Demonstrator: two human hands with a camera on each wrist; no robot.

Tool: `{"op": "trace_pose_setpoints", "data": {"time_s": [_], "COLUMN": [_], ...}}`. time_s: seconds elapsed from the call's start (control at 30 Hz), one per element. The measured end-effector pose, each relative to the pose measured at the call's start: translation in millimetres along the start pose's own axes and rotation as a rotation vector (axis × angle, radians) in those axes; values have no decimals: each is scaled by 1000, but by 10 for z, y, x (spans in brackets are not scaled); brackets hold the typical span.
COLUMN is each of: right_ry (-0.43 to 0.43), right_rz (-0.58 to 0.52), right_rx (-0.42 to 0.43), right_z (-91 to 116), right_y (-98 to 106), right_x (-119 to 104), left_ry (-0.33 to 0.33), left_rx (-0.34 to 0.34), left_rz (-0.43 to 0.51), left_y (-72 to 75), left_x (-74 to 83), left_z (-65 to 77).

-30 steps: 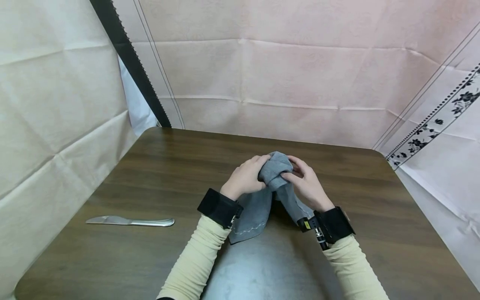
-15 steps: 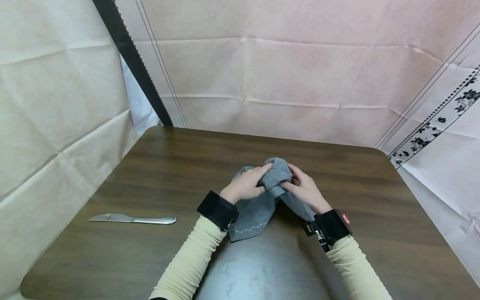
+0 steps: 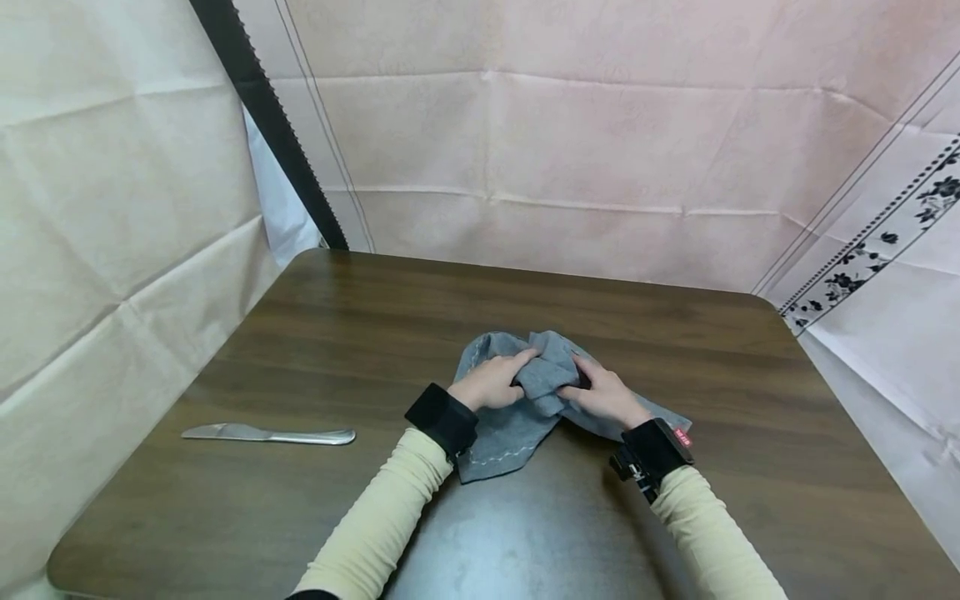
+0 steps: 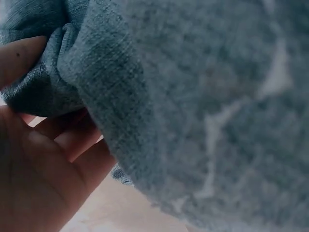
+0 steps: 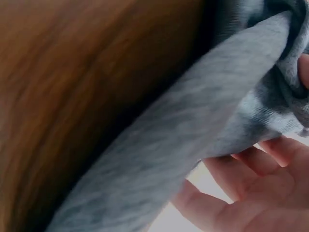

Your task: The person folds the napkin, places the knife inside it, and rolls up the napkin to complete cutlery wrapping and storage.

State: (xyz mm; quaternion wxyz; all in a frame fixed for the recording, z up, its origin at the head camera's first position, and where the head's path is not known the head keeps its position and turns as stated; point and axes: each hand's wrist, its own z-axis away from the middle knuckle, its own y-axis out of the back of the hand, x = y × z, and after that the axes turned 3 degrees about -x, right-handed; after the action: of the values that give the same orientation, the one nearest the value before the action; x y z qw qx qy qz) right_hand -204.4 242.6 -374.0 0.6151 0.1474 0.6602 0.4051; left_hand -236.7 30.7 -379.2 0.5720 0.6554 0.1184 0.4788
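A grey-blue cloth (image 3: 553, 371) with a white stitched border lies at the middle of the table, bunched into a knot-like lump with its ends spread out. The lump's left side is gripped by my left hand (image 3: 491, 383), thumb on the near side. My right hand (image 3: 606, 398) holds the other side, thumb and fingers around the folds. In the left wrist view, the cloth (image 4: 159, 106) covers most of the picture and the fingers curl beneath it. One long end of the cloth (image 5: 178, 125) crosses the right wrist view. Folds hide some fingertips.
A silver table knife (image 3: 268, 434) lies to the left on the brown wooden table (image 3: 225, 517). Pale fabric sheets (image 3: 480, 142) hang behind the table and along both sides. A small red tag (image 3: 682, 437) shows near my right wrist.
Both hands have come down and nearer with the bunched cloth, which now lies lower. Its left part has spread out behind my left hand, and its right end shows beyond my right wrist.
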Motion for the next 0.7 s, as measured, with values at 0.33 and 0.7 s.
{"op": "trace_pose_setpoints", "data": {"time_s": [0.33, 0.7], "right_ry": [27, 31], "right_rz": [164, 286], "right_rx": [-118, -218], "right_z": [241, 298], "right_y": [176, 156], "right_x": [176, 297], "left_ry": [66, 249], "left_rx": [-1, -129], "left_rz": [-146, -217], "left_y": [102, 70], "left_x": [-88, -245], "left_z": [246, 326]}}
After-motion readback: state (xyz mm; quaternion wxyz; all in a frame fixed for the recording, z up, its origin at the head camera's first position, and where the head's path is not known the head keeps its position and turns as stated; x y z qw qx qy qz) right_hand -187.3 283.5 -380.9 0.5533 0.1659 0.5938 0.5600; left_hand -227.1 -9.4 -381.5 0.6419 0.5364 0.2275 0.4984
